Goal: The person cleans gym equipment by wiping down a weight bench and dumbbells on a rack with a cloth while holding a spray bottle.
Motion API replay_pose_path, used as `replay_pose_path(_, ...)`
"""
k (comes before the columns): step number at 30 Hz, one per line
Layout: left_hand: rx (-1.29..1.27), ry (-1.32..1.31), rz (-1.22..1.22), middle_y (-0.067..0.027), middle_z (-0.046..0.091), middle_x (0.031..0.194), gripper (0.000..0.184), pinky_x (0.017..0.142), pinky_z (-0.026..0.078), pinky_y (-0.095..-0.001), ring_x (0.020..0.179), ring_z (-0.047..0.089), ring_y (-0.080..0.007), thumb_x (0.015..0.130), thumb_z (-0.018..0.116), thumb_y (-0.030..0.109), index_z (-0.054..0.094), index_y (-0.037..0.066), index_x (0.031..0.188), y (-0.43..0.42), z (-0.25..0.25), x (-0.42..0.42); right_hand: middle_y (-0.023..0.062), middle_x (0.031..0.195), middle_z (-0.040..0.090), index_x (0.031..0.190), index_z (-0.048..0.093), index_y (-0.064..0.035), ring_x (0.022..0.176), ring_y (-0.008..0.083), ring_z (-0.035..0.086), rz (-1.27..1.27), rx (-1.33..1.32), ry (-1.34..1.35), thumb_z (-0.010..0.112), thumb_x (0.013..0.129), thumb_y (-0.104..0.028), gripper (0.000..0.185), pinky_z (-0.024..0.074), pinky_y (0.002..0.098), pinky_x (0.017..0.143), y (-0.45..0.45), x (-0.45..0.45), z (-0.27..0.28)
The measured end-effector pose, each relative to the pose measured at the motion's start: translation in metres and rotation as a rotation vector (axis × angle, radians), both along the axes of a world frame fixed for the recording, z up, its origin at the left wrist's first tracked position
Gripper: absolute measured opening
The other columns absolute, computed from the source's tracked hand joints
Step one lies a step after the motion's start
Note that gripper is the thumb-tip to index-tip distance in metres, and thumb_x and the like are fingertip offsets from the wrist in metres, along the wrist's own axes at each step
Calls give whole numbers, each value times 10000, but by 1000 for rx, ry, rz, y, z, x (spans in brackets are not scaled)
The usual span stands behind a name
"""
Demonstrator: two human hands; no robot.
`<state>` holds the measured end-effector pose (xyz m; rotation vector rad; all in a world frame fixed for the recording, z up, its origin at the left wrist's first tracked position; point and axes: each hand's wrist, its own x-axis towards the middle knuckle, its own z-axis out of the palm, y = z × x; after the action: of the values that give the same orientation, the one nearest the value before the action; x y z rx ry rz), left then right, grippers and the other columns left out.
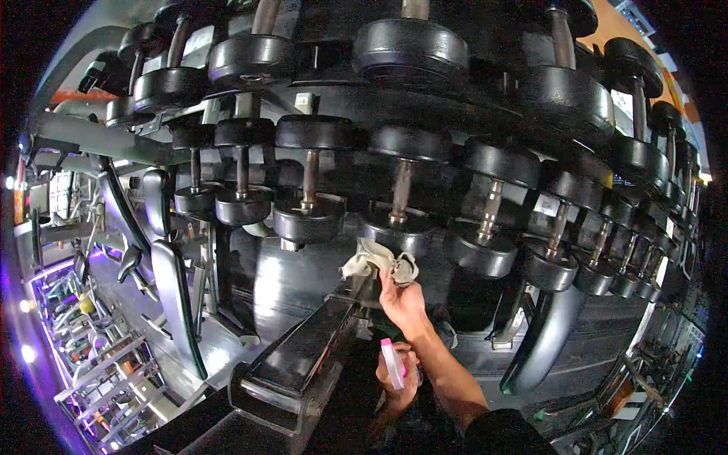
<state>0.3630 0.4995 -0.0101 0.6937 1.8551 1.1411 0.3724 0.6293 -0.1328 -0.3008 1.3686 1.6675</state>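
My right hand (403,302) reaches forward, its fingers closed on a crumpled pale cloth (368,258). The cloth is at the lower edge of a black dumbbell (398,230) on the lower row; I cannot tell whether it touches the dumbbell. Closer to my body, my left hand (408,388) is wrapped round a spray bottle (392,365) with a white and pink trigger head. The bottle's body is mostly hidden by the hand and the dark clothing. A black padded bench (299,353) lies just left of both hands.
Two rows of black dumbbells with metal handles fill a rack, the upper row (410,45) above the lower row (311,220). Another bench pad (544,341) stands to the right. Upright pads (178,303) and gym machines (121,379) are at the left.
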Motion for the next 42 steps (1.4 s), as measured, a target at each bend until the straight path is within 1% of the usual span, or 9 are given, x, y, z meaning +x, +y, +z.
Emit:
replay_pose_path(8,-20,92,-27,-61,611,670,196,530,481,-263,573,618,-150,853,631,64,525,-18,995,5,4,2,151,1119,632,1157,581,-6,988,235,643,10,334,-239,439,966,-190,301,537,376,881,-13,64,24)
replay_pose_path(12,-81,22,-92,-66,605,687,188,514,471,-262,561,608,-149,852,627,46,527,-13,999,1,5,3,168,1172,597,1216,522,43,1071,291,596,972,722,-1705,519,929,-85,315,474,367,916,-10,68,66)
replay_pose_path(16,-39,-17,-139,-78,610,715,190,518,467,-260,562,600,-138,854,630,56,531,-8,1003,-4,1,5,117,1141,616,1160,602,-99,1102,286,569,763,1469,-2756,595,782,-48,382,426,402,990,34,71,56)
replay_pose_path(21,63,78,-132,-75,609,719,199,566,479,-262,591,598,-128,846,633,63,537,-3,1007,-5,-6,7,29,1161,615,1107,626,-133,1199,221,497,700,2018,-2944,579,793,-169,319,338,455,1044,93,8,36)
replay_pose_path(26,-74,-42,-169,-89,613,784,207,585,489,-275,610,600,-140,841,628,53,535,-11,1014,-16,-10,3,58,1008,674,922,721,-108,1006,260,603,1762,2386,-2861,537,823,-209,232,396,470,926,108,-65,20)
replay_pose_path(32,-33,-31,-50,-93,600,855,213,621,488,-274,677,598,-147,844,618,30,524,-16,1029,-10,-14,6,69,965,700,923,742,-121,962,238,615,2168,2678,-2667,560,813,-212,232,383,511,920,103,-104,8)
replay_pose_path(37,-22,6,-50,-94,590,919,238,661,485,-273,753,593,-154,834,616,8,517,-17,1049,-3,-6,2,41,932,666,888,715,-122,1072,241,559,1740,2398,-2835,582,803,-186,170,345,454,1015,90,-55,28)
replay_pose_path(39,-14,8,-43,-95,586,945,249,677,484,-272,784,591,-157,830,616,-1,515,-17,1057,-3,-4,2,49,1011,612,921,668,-117,1114,237,522,1068,2041,-3055,583,794,-171,162,335,426,1045,73,-23,42)
replay_pose_path(42,-56,-80,2,-93,582,957,254,704,483,-278,819,585,-165,828,618,-1,514,-17,1059,-5,-3,0,44,1249,560,1074,644,-172,1223,210,460,1032,1905,-2894,549,795,-174,295,280,424,1107,58,17,45)
